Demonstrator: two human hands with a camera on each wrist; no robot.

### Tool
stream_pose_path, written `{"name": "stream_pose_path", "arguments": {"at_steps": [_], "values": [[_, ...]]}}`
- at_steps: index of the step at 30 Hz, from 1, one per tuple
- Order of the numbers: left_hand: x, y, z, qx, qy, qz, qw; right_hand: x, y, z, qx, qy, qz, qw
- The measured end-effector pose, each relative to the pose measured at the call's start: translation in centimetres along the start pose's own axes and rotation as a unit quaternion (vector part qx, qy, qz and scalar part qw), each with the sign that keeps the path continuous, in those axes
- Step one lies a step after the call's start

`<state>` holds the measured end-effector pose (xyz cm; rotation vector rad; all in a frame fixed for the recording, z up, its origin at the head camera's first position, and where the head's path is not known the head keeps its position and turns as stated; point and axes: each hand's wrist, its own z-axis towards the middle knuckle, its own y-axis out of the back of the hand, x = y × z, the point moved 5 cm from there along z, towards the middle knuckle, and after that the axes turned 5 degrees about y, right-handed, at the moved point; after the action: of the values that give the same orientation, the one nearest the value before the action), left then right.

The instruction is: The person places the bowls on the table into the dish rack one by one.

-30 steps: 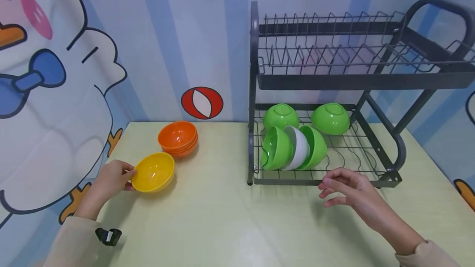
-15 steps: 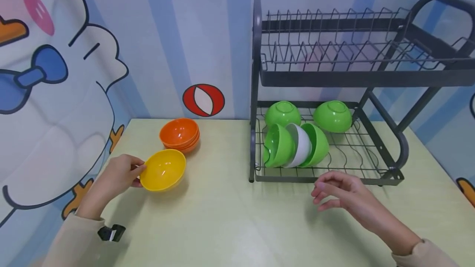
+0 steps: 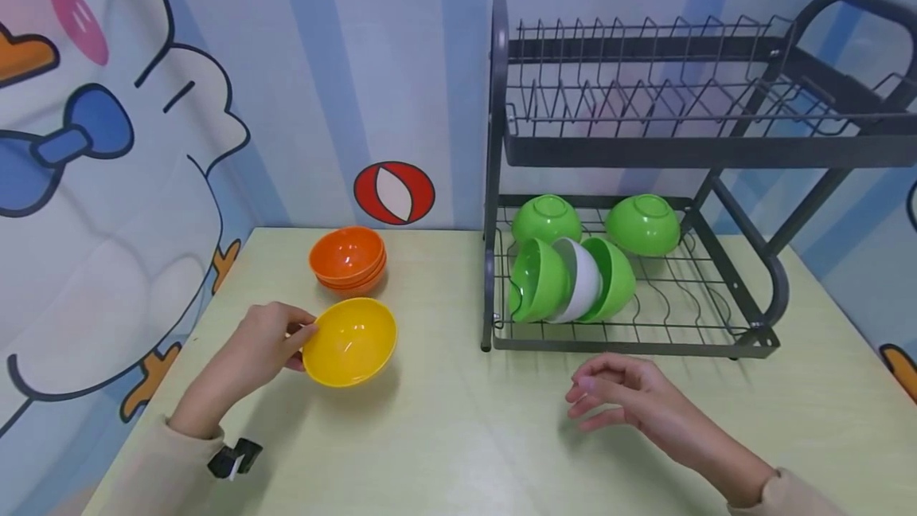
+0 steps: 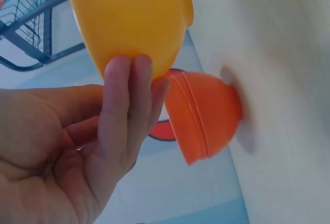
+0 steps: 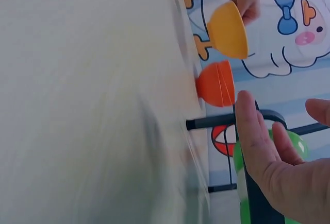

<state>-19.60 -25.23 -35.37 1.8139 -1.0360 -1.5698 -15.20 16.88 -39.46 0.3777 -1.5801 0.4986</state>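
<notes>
My left hand (image 3: 268, 349) pinches the left rim of a yellow bowl (image 3: 349, 342), thumb at the rim and fingers under its side. The yellow bowl (image 4: 129, 18) is held above the table, its mouth tipped slightly toward me. Just behind it, a stack of orange bowls (image 3: 347, 258) stands upright on the table; the same orange stack (image 4: 203, 116) shows beyond the fingers in the left wrist view. My right hand (image 3: 630, 404) hovers over the table in front of the rack, fingers loosely bent and holding nothing.
A dark two-tier dish rack (image 3: 637, 347) stands at the right. On its lower tier, green bowls (image 3: 539, 281) and a white bowl (image 3: 579, 281) lean on edge, with two upside-down green bowls (image 3: 642, 225) behind. The upper tier (image 3: 688, 151) overhangs them. A printed wall (image 3: 301, 86) borders the table.
My left hand has carried the yellow bowl to the right, past the front of the orange stack. My right hand has shifted left and toward me.
</notes>
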Motion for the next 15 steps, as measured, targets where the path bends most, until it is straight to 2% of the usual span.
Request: {"name": "stream_pose_path", "arguments": {"at_steps": [6,10,15], "values": [[-2.0,-1.4,-0.3,0.021,-0.007,-0.021,0.9995,-0.7,-1.4,0.3,0.002,-0.017,0.044,0.999],[-3.6,-2.1,-0.6,0.034,-0.017,-0.036,0.9986,-1.1,-2.5,0.7,0.018,-0.02,0.079,0.996],[-5.9,-2.8,-1.1,0.053,-0.041,-0.046,0.9967,-1.4,-3.8,1.3,0.027,-0.054,0.119,0.991]]}}
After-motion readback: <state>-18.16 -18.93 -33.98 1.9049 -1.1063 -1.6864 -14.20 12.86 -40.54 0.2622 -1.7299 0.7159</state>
